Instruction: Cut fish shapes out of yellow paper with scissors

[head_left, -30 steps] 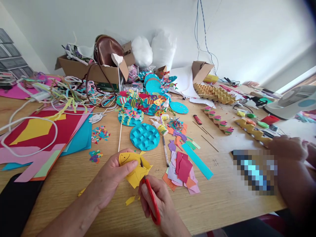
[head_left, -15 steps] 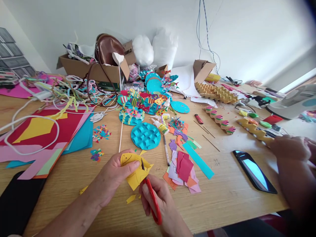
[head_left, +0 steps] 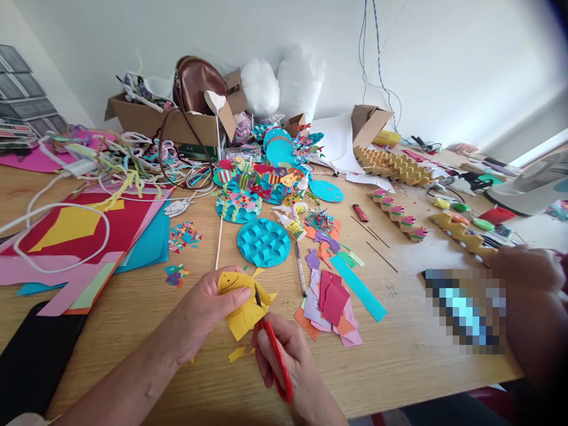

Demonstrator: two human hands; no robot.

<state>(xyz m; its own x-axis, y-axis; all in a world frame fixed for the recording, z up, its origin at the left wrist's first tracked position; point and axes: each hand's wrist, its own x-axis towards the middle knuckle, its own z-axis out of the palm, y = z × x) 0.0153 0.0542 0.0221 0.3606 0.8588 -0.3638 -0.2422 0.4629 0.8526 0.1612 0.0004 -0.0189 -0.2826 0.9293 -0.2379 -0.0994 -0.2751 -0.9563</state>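
- Yellow paper with a fish drawn in black lines (head_left: 244, 319) is held up over the brown wooden tabletop (head_left: 377, 361), near the front.
- The left hand (head_left: 212, 310) has its grip pressed together, pinching the fish paper, with the thumb flat on top.
- The right hand (head_left: 286, 346) has its grip wrapped around the scissors with red handles (head_left: 284, 378).
- The dark blades point away from the body and reach into the paper.
- Little yellow paper scraps (head_left: 236, 354) lie below the fish paper.
- Just past the hands is a round blue card with curled paper bumps (head_left: 263, 242).
- To its right is a thin see-through pen (head_left: 300, 269), with a white and yellow glue bottle (head_left: 293, 227) near its far end.
- Next to the pen is a messy pile of purple, pink, red and orange paper bits (head_left: 332, 299).
- Tiny bright paper bits (head_left: 184, 235) lie left of the round card.
- Another person's hand (head_left: 528, 269) is at the far right.
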